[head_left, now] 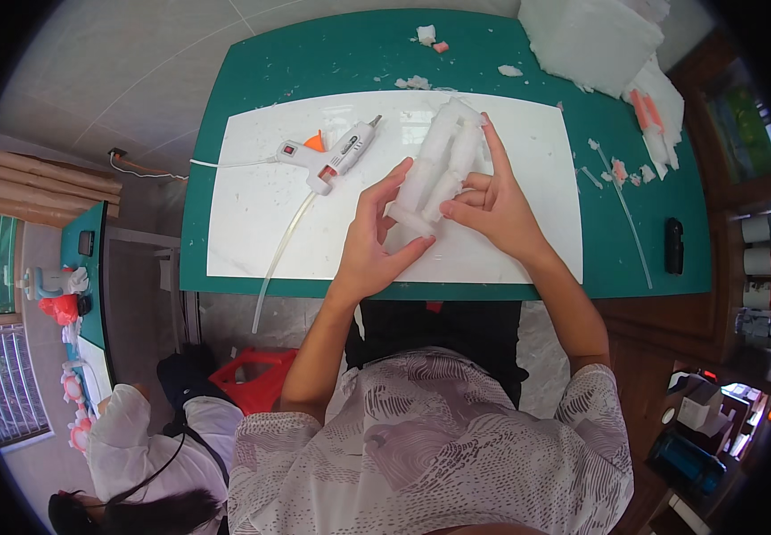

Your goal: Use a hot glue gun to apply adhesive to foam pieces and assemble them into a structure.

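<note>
Between my hands is a white foam frame (pixel 423 178), made of long narrow bars with a gap between them and a short bar across its near end. It leans away from me over the white board. My left hand (pixel 377 232) grips its near left corner, thumb at the bottom and fingers along the side. My right hand (pixel 497 205) holds the right side, its index finger stretched up to the far corner and its thumb by the near part. Left of the frame, a white glue gun (pixel 341 156) lies on the board, a long clear glue stick (pixel 283 254) protruding from it.
The white board (pixel 261 196) rests on a green table (pixel 270 58). Large white foam blocks (pixel 590 40) stand at the far right, with foam scraps (pixel 617 169) nearby. A black object (pixel 673 245) lies at the right edge. Another person (pixel 154 437) sits at lower left, near a red stool (pixel 256 379).
</note>
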`<action>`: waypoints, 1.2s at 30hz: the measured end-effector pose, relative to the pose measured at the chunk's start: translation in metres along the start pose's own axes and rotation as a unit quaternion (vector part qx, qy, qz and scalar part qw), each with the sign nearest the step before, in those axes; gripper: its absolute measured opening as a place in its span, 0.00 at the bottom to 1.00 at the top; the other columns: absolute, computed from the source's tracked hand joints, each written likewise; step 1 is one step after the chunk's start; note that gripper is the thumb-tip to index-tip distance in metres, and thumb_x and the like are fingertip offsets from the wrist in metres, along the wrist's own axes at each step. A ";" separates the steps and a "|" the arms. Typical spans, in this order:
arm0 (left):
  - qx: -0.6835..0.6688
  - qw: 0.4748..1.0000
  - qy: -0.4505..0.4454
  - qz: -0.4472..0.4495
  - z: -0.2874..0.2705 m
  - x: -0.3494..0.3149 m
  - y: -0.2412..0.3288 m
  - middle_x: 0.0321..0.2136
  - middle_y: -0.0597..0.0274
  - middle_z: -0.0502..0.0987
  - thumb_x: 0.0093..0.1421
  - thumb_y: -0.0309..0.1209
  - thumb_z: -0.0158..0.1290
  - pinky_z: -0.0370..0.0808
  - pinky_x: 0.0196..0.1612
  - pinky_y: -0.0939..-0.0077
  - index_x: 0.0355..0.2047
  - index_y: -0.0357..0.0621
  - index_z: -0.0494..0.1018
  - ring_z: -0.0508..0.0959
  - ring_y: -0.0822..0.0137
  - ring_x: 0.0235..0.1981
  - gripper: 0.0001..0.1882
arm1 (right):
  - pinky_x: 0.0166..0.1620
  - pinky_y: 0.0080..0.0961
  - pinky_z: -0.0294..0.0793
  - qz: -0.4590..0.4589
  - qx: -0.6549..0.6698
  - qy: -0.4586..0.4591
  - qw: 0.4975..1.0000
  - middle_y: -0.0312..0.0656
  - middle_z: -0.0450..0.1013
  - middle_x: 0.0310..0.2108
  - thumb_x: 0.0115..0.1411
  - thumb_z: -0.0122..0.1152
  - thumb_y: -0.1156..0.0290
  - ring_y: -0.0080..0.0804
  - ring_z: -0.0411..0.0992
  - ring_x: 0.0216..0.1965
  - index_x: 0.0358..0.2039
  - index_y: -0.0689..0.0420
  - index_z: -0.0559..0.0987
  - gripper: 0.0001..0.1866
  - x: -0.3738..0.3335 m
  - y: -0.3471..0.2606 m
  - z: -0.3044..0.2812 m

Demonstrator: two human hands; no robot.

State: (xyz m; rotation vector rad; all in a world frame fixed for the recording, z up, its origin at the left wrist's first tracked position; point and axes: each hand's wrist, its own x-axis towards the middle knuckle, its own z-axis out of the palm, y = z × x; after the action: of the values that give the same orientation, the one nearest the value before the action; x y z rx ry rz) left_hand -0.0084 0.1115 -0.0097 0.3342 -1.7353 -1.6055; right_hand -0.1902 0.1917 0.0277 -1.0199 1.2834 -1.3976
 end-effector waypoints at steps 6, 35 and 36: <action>0.060 0.998 -0.019 0.024 0.002 0.002 0.000 0.65 0.44 0.51 0.46 0.13 0.58 0.60 0.63 0.56 0.59 0.39 0.51 0.54 0.53 0.66 0.41 | 0.43 0.23 0.75 0.000 -0.007 -0.006 1.000 0.53 0.76 0.41 0.52 0.65 0.79 0.31 0.77 0.39 0.68 0.47 0.28 0.59 0.000 -0.002 -0.004; -0.082 0.993 0.065 0.057 0.028 0.017 0.005 0.58 0.47 0.55 0.49 0.12 0.56 0.71 0.57 0.56 0.56 0.42 0.50 0.61 0.51 0.61 0.38 | 0.46 0.20 0.71 0.007 0.104 -0.054 0.993 0.40 0.75 0.44 0.59 0.63 0.69 0.22 0.71 0.43 0.51 0.64 0.74 0.21 0.003 0.014 -0.019; -0.082 0.993 0.066 0.058 0.028 0.017 0.006 0.58 0.47 0.55 0.49 0.12 0.56 0.71 0.57 0.56 0.56 0.42 0.50 0.61 0.51 0.61 0.38 | 0.47 0.20 0.71 0.004 0.109 -0.065 0.992 0.39 0.75 0.44 0.59 0.63 0.68 0.22 0.71 0.43 0.51 0.64 0.74 0.21 0.003 0.014 -0.019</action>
State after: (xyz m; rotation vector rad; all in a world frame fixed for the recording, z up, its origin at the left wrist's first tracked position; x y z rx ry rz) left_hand -0.0370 0.1228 0.0033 0.2501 -1.4867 -1.5931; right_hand -0.2083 0.1926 0.0117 -0.9390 1.0153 -1.4066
